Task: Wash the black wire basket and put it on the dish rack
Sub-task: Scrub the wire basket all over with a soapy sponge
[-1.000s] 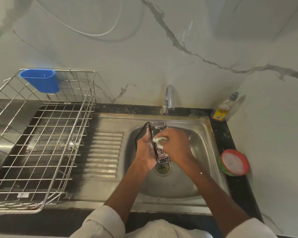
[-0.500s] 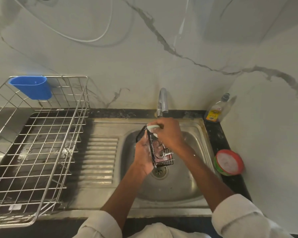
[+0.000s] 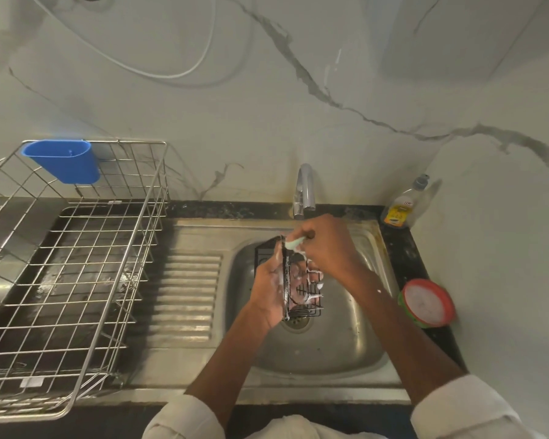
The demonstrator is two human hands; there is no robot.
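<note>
A: Black wire basket, rectangular, suds on its wires: where is it?

B: Above the round stainless steel sink bowl, over the drain, tipped up on end. My left hand holds it from the left side, fingers curled round its edge. It is well apart from the silver wire dish rack, which stands at the left of the surface.

A: Right hand?

B: My right hand is at the basket's upper end, just below the chrome tap. Its fingers pinch a pale green sponge pressed against the top wires.

A: Other items?

B: A blue plastic cup-shaped holder hangs on the rack's back rim. A clear dish-soap bottle with a yellow label stands at the back right corner of the dark surface. A round red-rimmed container of white paste sits beside the sink's right edge.
</note>
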